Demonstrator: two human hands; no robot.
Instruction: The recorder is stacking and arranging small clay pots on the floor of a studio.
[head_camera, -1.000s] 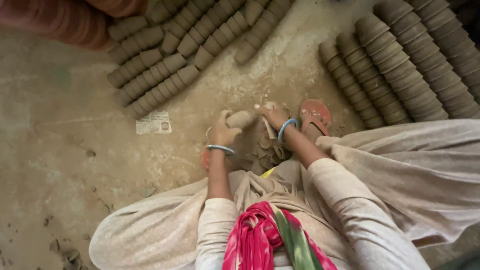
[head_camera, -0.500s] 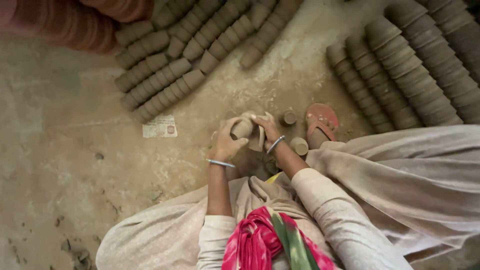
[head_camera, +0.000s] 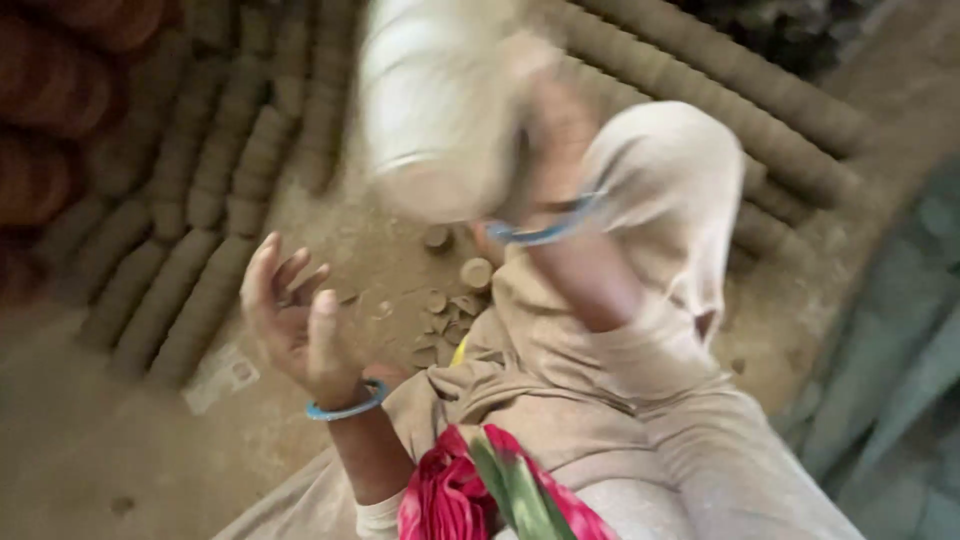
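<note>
— Where is the pale pot (head_camera: 440, 110)?

— Raised high and badly blurred, above the small clay cups (head_camera: 476, 272) and broken bits (head_camera: 445, 325) on the ground. The right hand (head_camera: 545, 150) is up against it; whether the fingers are closed round it, I cannot tell.

— And the left hand (head_camera: 290, 315)?

— Open, palm up, holding nothing.

— The risk?

— With one hand under it, the pot could slip and smash on the cups or the rows of stacked pots (head_camera: 190, 270) alongside.
</note>
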